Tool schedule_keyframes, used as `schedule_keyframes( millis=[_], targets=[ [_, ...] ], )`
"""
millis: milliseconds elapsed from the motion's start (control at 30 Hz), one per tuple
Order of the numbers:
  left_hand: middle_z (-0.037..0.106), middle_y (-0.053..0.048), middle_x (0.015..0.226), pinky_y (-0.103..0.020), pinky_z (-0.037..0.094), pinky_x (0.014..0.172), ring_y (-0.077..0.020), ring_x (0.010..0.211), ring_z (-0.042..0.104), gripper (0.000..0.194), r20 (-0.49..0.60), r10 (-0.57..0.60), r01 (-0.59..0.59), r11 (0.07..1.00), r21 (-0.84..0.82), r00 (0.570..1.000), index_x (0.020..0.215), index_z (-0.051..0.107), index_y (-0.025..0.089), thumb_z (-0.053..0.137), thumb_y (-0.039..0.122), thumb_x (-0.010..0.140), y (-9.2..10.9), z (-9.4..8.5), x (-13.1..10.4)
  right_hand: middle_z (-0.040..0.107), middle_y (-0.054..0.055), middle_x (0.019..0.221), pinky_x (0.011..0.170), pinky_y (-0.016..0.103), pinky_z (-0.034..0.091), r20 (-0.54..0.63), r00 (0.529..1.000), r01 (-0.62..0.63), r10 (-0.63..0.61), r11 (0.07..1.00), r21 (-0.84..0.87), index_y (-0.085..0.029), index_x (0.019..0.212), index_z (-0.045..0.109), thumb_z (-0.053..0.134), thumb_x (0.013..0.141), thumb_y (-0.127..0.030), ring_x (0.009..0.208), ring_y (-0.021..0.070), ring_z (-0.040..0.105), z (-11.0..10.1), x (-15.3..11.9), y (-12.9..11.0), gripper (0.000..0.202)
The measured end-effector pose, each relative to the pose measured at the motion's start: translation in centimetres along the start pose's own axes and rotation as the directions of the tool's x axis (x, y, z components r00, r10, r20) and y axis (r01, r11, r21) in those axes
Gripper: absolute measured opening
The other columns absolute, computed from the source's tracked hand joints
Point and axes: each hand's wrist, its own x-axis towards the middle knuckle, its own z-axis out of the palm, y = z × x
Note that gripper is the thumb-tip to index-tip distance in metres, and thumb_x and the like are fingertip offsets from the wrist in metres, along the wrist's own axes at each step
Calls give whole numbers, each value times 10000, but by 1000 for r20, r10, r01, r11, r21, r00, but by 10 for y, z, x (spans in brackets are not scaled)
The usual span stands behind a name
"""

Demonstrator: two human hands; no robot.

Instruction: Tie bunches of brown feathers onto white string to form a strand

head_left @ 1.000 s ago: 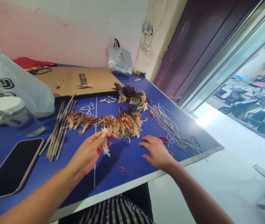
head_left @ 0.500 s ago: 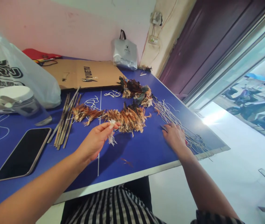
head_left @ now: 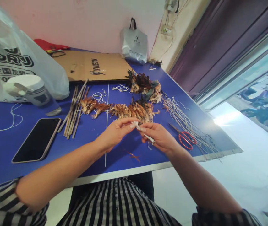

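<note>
My left hand point(head_left: 115, 131) and my right hand point(head_left: 158, 135) meet over the near part of the table, both closed in a pinch. Between them is a small bundle of white strands point(head_left: 150, 138), its frayed end sticking out below my right fingers. Just beyond my fingers lie bunches of brown feathers point(head_left: 134, 110) in a row. Darker feathers point(head_left: 145, 84) lie farther back. Red-handled scissors point(head_left: 187, 140) rest on the table to the right of my right hand, beside a spread of thin pale stalks point(head_left: 183, 119).
To the left are a phone point(head_left: 36, 140), thin wooden sticks point(head_left: 73, 114), a clear lidded cup point(head_left: 38, 94) and a white plastic bag point(head_left: 46, 66). Cardboard point(head_left: 110, 62) and a grey bag point(head_left: 134, 45) stand at the back. White string point(head_left: 99, 96) lies near the feathers.
My right hand has left the scissors on the table and come left to the white strands. My left hand has moved right with the strands. The view has shifted slightly.
</note>
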Motion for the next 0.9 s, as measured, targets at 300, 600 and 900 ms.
schedule_keyframes(
  millis=[300,600,900],
  targets=[
    [689,-38,780,-278,410,728,-179,738,596,161,-108,23,45,807,589,994,780,719,209,647,281,655,5,-111,-16,655,69,911,779,312,423,11,981,56,-192,230,-972,-187,912,675,437,833,-307,831,187,588,-122,-6,17,278],
    [636,1,610,-246,272,502,-152,546,513,188,-4,-174,76,407,910,985,689,707,253,710,294,505,-16,-131,-35,636,68,953,836,347,348,296,948,307,-113,86,-948,-230,940,655,543,776,-433,896,212,542,-13,-20,29,285],
    [611,-10,568,-247,314,524,-136,524,504,86,25,-187,79,528,846,982,617,666,203,599,251,639,-16,-126,-29,630,55,735,690,277,370,236,972,224,20,241,-944,-156,681,625,482,727,-138,698,157,555,34,8,43,152]
  ],
)
